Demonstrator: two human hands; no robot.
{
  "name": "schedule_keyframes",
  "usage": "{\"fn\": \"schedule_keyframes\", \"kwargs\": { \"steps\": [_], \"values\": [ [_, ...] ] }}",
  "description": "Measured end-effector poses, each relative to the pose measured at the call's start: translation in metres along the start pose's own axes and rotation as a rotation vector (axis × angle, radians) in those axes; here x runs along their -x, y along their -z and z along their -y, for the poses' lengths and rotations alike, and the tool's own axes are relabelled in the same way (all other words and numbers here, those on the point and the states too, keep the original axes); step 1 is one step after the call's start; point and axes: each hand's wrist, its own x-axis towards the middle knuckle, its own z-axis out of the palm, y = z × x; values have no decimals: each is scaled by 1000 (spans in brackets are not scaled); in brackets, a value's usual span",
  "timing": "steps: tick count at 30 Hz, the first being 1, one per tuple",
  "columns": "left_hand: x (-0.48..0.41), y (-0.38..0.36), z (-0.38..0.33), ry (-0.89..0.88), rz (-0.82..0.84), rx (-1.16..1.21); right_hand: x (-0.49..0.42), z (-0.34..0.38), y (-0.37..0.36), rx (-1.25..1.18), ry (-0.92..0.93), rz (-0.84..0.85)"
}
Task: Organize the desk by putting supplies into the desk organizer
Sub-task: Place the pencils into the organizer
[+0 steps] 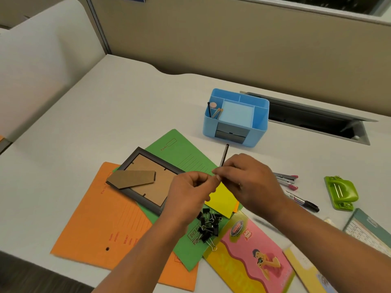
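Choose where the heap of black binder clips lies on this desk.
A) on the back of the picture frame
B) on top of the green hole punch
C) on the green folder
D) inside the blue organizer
C: the black binder clips lie heaped on the green folder, well short of the blue organizer.

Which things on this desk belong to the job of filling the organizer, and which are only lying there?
Job: blue organizer; thin dark stick, pinched by left hand and right hand; binder clips; black marker; green hole punch.
Lying about: picture frame; orange folder; green folder; pink book.
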Motion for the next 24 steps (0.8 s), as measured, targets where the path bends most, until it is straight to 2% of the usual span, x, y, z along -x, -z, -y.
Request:
{"fn": "schedule_keyframes", "kwargs": {
  "steps": [3, 8, 12, 16, 21, 24],
  "values": [
    [-9, 3, 2, -27, -35, -58, -22, -8, 14, -113, -82, -90],
    [-31, 9, 37, -112, -7, -842, -70, -29, 47, -204, -252, -224],
    [-40, 8, 62, -193, 100, -1179, -109, -45, 56, -268, -360, -302],
    [-41, 6, 70, -180, 174, -1366, -138, -64, 46, -193, -433, -197],
    [-43, 5, 73, -179, 195, -1450, -156, -84, 14, -70, -500, -2],
    [-42, 4, 74, -172, 228, -1476, -161, -90, -1, -23, -550, 36]
  ]
}}
